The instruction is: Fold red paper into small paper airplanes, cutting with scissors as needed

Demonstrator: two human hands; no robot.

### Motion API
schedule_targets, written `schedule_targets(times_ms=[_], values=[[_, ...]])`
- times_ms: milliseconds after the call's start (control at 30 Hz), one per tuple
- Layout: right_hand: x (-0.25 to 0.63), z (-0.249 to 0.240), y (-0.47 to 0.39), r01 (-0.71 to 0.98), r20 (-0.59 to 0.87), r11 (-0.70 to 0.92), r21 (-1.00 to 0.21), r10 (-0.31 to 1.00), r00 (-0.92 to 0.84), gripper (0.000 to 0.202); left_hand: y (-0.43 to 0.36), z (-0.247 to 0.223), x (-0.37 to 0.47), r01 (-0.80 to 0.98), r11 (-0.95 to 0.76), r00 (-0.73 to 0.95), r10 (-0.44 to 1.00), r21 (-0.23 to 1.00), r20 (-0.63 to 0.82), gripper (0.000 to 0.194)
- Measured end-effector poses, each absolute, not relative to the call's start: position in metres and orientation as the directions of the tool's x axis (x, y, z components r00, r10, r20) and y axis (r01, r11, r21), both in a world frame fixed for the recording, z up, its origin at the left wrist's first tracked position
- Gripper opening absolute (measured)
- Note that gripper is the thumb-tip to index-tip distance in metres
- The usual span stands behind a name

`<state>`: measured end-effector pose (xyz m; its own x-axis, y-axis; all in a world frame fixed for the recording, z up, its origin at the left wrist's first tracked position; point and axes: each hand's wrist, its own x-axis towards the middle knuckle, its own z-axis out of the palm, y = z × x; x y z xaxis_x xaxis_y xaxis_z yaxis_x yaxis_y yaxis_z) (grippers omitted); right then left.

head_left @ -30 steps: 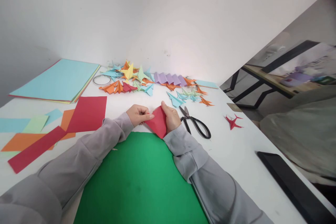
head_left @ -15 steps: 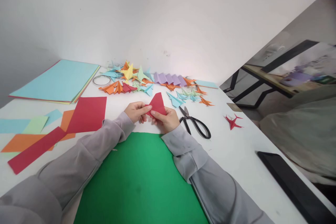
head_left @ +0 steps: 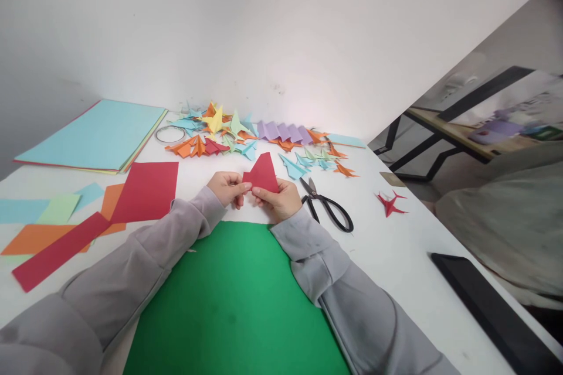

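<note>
A red folded paper [head_left: 264, 173] is held up between my two hands, its pointed end upward. My left hand [head_left: 227, 187] pinches its lower left corner between thumb and fingers. The thumb of my right hand [head_left: 282, 198] presses on the lower right part, with the other fingers behind it and partly hidden. Beyond my forearms lies a green sheet [head_left: 233, 299] near the table's front. Black-handled scissors [head_left: 328, 202] rest just right of my right hand, blades partly apart. To the left sit a red sheet [head_left: 149, 190] and a red strip [head_left: 61, 252].
Several folded paper planes [head_left: 215, 123] are heaped along the wall, beside a purple pleated paper [head_left: 284, 132]. A stack of coloured sheets [head_left: 97, 135] and a roll of tape [head_left: 170, 134] stand back left. At right are a red paper plane [head_left: 390, 205] and a black flat object [head_left: 488, 304].
My left thumb has slid down and left to the paper's lower corner, so more of the red paper shows. The paper has risen slightly. Both arms have stayed nearly still.
</note>
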<state>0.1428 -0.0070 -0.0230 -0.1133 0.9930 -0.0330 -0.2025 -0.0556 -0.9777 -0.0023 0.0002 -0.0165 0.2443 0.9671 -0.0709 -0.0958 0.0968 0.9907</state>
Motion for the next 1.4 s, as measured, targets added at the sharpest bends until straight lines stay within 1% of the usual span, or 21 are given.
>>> schedule_targets(times_ms=[100,200,300,433,533,767,967,1167,1300,1400], values=[[0.143,-0.022,-0.007,-0.183,-0.048,-0.065,-0.981,0.994,-0.098,0.029,0.001,-0.017,-0.002,-0.107,0.123,0.253,0.963,0.987,-0.093,0.034],[0.142,-0.024,-0.007,-0.209,-0.031,-0.051,-0.977,0.995,-0.094,0.028,0.002,-0.017,-0.002,-0.153,0.177,0.262,0.956,0.972,-0.132,0.030],[0.142,-0.028,-0.005,-0.259,0.026,-0.001,-0.966,0.994,-0.103,0.026,0.002,-0.017,-0.001,-0.185,0.200,0.221,0.963,0.962,-0.158,0.025],[0.143,-0.032,-0.004,-0.258,0.052,0.021,-0.966,0.992,-0.112,0.024,0.001,-0.014,0.001,-0.220,0.217,0.161,0.970,0.951,-0.184,0.028],[0.144,-0.034,-0.003,-0.238,0.059,0.031,-0.971,0.992,-0.112,0.023,0.001,-0.011,0.001,-0.241,0.242,0.179,0.963,0.940,-0.202,0.030],[0.145,-0.033,-0.004,-0.258,0.060,0.019,-0.966,0.987,-0.150,0.018,0.002,-0.009,-0.001,-0.249,0.302,0.219,0.943,0.920,-0.250,0.025],[0.143,-0.038,-0.003,-0.215,0.081,0.063,-0.975,0.994,-0.076,0.017,0.001,-0.008,-0.002,-0.277,0.344,0.228,0.930,0.897,-0.287,0.016],[0.141,-0.035,-0.005,-0.190,0.103,0.091,-0.978,0.993,-0.054,0.019,0.000,-0.006,-0.002,-0.282,0.388,0.233,0.915,0.878,-0.329,0.014],[0.140,-0.027,-0.009,-0.088,0.137,0.136,-0.987,0.990,-0.008,0.020,0.001,-0.007,-0.003,-0.293,0.395,0.254,0.910,0.871,-0.327,0.011],[0.140,-0.023,-0.012,-0.025,0.125,0.125,-0.992,0.992,0.010,0.022,0.001,-0.007,-0.003,-0.299,0.399,0.253,0.909,0.867,-0.331,0.011]])
